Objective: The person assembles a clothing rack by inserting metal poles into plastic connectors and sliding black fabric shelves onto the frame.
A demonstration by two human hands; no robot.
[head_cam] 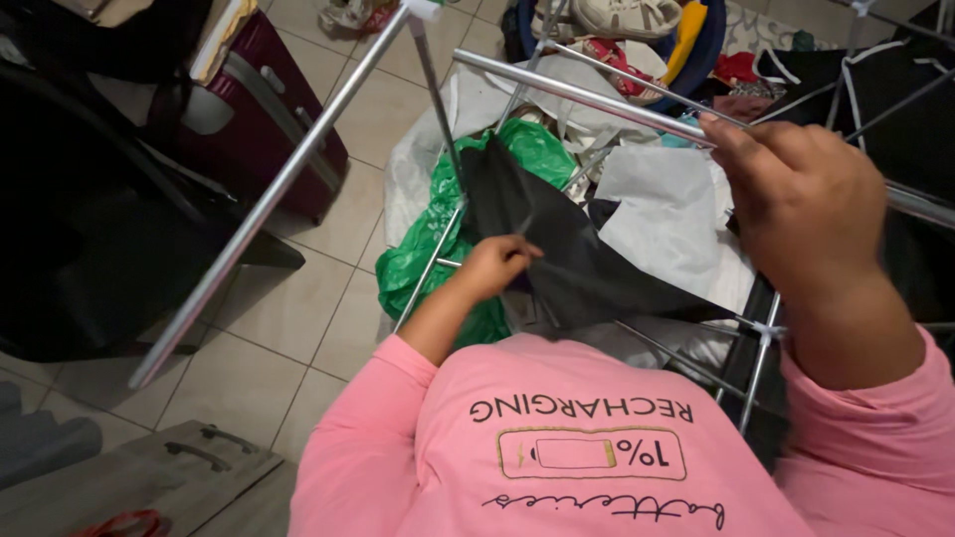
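Cloth (577,264) between hands — left (494,266), right (796,194)

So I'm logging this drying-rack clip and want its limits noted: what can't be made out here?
- Right hand: its fingers curl out of sight behind the knuckles, head view.
- Black cloth: lower edge hidden by the pink shirt.
- Basin: cut off by the top edge.
- Left hand: fingertips buried in the cloth.

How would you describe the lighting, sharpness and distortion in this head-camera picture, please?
Head view: soft indoor light, with the left side lost in deep shadow; the metal rack bar shows mild glare; the right hand, close to the lens, looks oversized and slightly soft; the left hand pinching the black cloth is sharper; the rails bow slightly from wide-angle distortion.
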